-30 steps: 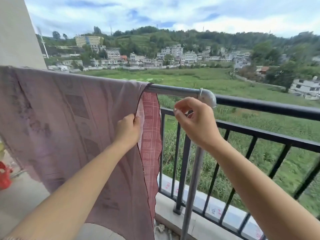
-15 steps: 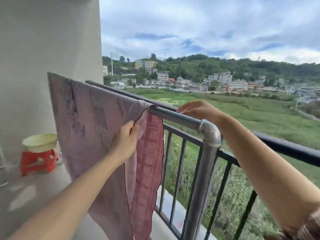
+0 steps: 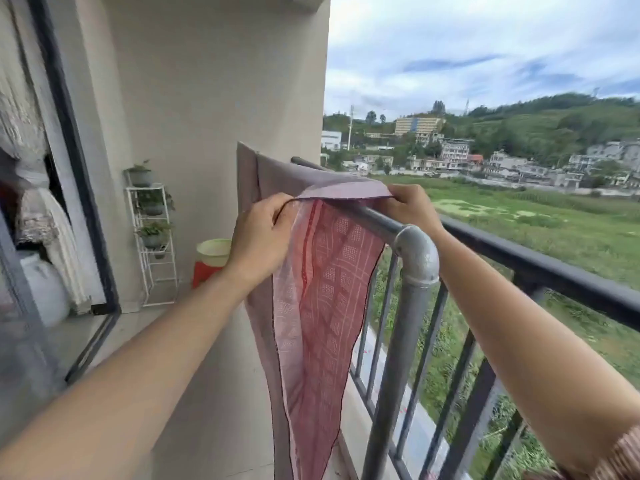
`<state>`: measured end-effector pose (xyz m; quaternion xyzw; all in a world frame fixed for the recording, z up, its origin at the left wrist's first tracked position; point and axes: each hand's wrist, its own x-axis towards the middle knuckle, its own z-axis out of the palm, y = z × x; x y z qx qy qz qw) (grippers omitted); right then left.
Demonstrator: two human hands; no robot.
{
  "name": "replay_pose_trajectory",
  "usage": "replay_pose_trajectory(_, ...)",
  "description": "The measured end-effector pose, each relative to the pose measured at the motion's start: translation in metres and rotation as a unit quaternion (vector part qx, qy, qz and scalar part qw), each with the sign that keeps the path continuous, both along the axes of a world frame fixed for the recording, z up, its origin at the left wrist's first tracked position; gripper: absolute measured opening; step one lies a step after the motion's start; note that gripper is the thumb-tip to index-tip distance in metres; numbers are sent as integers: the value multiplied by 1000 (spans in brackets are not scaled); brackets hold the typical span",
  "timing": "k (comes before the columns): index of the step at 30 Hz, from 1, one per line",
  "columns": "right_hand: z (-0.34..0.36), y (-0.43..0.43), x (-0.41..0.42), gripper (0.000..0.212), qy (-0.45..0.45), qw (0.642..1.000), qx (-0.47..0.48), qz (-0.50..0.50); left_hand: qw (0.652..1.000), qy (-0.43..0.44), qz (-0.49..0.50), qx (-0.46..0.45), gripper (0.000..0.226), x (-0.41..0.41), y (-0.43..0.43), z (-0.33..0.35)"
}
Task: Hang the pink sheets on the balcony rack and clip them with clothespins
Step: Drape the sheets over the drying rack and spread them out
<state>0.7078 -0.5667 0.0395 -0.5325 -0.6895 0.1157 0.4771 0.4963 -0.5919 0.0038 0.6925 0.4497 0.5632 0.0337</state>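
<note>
A pink patterned sheet [image 3: 322, 306] hangs draped over the grey metal pipe rack [image 3: 415, 258] that stands just inside the balcony railing. Its near edge hangs down in front of me and shows a redder checked side. My left hand [image 3: 259, 237] pinches the sheet's near edge on the balcony side, just below the bar. My right hand [image 3: 408, 206] grips the sheet's corner on top of the bar, beside the pipe's elbow joint. No clothespin is visible in either hand.
A black balcony railing [image 3: 554, 271] runs to the right behind the rack. At the far end stand a white plant shelf [image 3: 152, 237], a red stool [image 3: 204, 271] with a pale green basin [image 3: 214, 251] on it, and the beige wall. A glass sliding door [image 3: 69, 202] is on the left.
My view has swung left along the balcony. My right hand has moved from the bare bar onto the sheet's corner and closed on it. My left hand has risen to the sheet's top edge.
</note>
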Motion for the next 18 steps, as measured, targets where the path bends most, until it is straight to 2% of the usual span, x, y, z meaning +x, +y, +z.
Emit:
replay_pose_trajectory(3, -2, -25, 7, 26, 124, 981, 145, -17, 994, 8, -25, 104, 19, 15, -32, 25)
replay_pose_trajectory(5, -15, -39, 13, 33, 117, 986, 117, 13, 990, 18, -50, 134, 19, 28, -51, 33)
replay_pose_trajectory(7, -29, -51, 29, 36, 84, 996, 29, 9, 991, 60, -64, 103, 20, 41, -65, 29)
replay_pose_trajectory(8, -30, -55, 38, 34, 92, 996, 19, -3, 991, 84, -61, 86, 20, 45, -68, 27)
replay_pose_trajectory(11, -32, -82, 59, 44, 180, 976, 111, -43, 988, 83, -74, 103, 20, 56, -86, 23)
replay_pose_trajectory(13, -44, -101, 63, 44, 179, 972, 145, -48, 981, 58, -95, 160, 20, 67, -100, 24)
replay_pose_trajectory(16, -77, -120, 63, 43, 106, 992, 65, -14, 977, 58, -125, 161, 16, 83, -116, 11)
replay_pose_trajectory(18, -92, -127, 72, 45, 93, 996, 11, 14, 980, 72, -127, 135, 15, 89, -121, -7)
